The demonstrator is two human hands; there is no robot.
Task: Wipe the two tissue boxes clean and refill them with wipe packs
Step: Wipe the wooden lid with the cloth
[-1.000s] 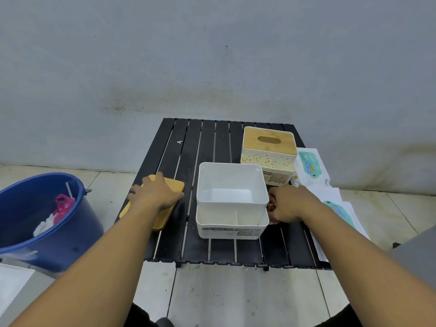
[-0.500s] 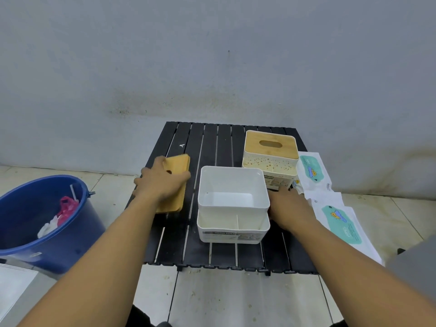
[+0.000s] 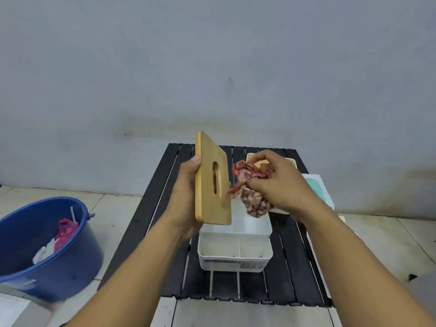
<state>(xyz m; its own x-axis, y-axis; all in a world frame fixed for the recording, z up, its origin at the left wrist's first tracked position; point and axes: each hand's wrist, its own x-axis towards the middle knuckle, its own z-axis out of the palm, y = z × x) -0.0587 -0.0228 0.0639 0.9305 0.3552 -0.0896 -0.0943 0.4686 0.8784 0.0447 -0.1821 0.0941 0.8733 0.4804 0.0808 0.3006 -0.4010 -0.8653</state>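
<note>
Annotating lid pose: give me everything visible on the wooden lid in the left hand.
The lid is a flat, light-brown board, wood or bamboo by its look, rectangular with rounded corners and one long slot through the middle. It stands on edge, near vertical, in the air over the open white box. The left hand grips its left edge, thumb at the rim. The right hand holds a crumpled red-and-white cloth at its right edge; whether cloth and lid touch is unclear.

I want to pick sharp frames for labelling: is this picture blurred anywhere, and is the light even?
Head view: the wooden lid and cloth look fairly sharp; the blue bucket at the lower left is smeared; light is soft and even, without glare or hard shadows.
</note>
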